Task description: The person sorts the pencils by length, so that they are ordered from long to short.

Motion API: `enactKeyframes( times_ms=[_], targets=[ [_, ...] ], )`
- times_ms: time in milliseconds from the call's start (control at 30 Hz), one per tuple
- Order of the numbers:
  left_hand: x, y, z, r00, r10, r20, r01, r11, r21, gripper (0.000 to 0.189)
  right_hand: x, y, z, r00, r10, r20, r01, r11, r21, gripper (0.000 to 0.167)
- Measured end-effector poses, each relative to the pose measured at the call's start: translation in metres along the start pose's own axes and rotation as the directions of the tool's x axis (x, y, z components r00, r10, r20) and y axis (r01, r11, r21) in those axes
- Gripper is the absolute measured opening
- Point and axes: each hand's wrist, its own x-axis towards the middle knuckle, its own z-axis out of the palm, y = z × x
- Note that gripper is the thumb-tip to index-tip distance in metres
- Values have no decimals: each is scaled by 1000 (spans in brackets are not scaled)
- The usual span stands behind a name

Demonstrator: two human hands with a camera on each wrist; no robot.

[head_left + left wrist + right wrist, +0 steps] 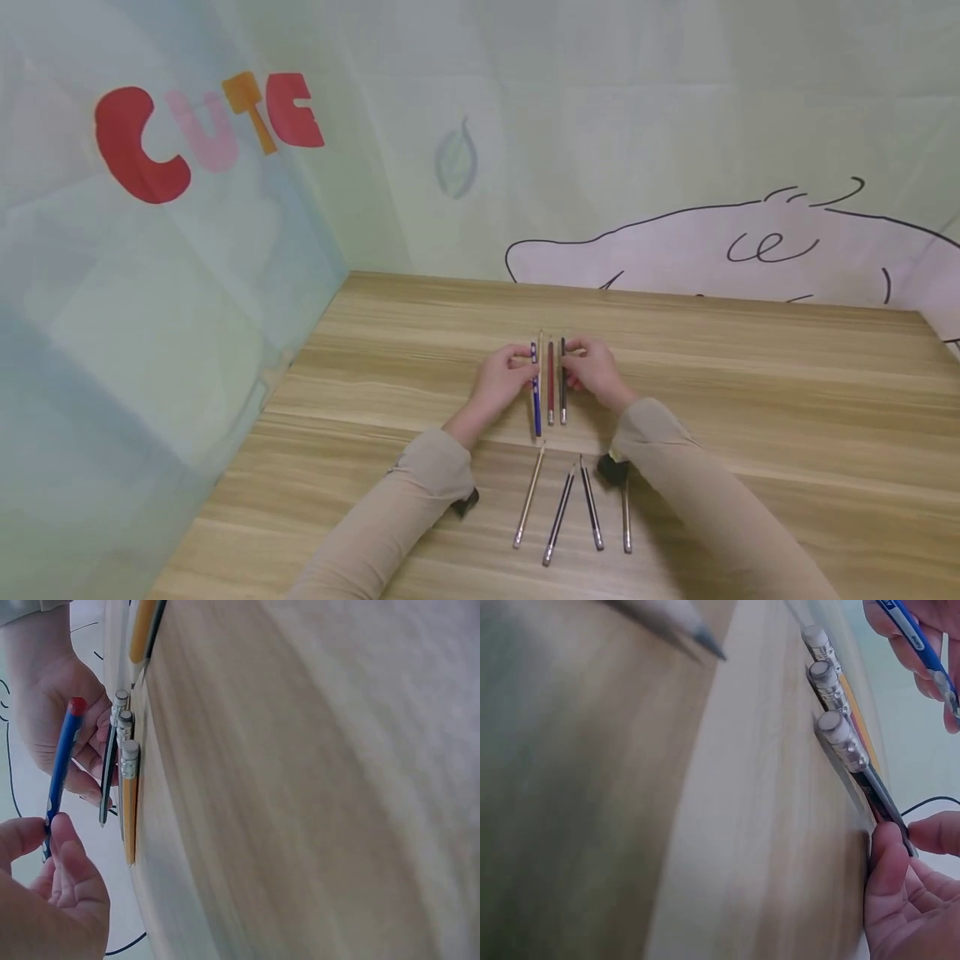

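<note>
My left hand (501, 383) pinches a blue pencil (537, 408) between thumb and fingers; in the left wrist view its red end (77, 706) tilts up, off the table. My right hand (597, 372) has thumb and finger on the far part of a black pencil (564, 402), whose white eraser (834, 726) lies low by the wood. Between the hands lie a red pencil (551, 387) and a yellow pencil (130, 817), side by side with erasers toward me. The right fingertips are partly hidden behind the black pencil in the head view.
Nearer me on the wooden table (360, 492) lie several more pencils, among them a tan one (529, 497) and a dark striped one (558, 517). One at the right (627, 518) is partly covered by a black wrist device (613, 469). Printed cloth walls (420, 183) stand behind and left.
</note>
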Motion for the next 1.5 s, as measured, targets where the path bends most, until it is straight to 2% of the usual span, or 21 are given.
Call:
enactKeyframes(
  times_ms=[400, 667, 900, 1233, 1400, 1500],
  targets=[
    [-4, 3, -2, 1000, -1, -4, 1, 1000, 0, 31, 3, 1, 2, 1000, 28, -12, -29, 999, -44, 32],
    [-1, 1, -1, 1000, -8, -10, 7, 1000, -18, 32, 3, 0, 3, 1000, -13, -16, 10, 989, -150, 28],
    [-2, 2, -2, 1000, -13, -10, 13, 1000, -15, 33, 3, -3, 5, 1000, -12, -13, 9, 974, -228, 29],
    [-3, 6, 0, 1000, -16, 0, 16, 1000, -17, 32, 1, 0, 0, 1000, -2, -16, 0, 984, -178, 26],
    [-2, 8, 3, 1000, -18, -3, 18, 999, -42, 32, -3, 4, -7, 1000, -3, 26, 7, 987, -159, 26],
    [0, 9, 6, 1000, -3, 0, 3, 1000, -23, 32, -6, 6, -13, 999, 5, 44, 1, 989, -150, 28]
  ],
)
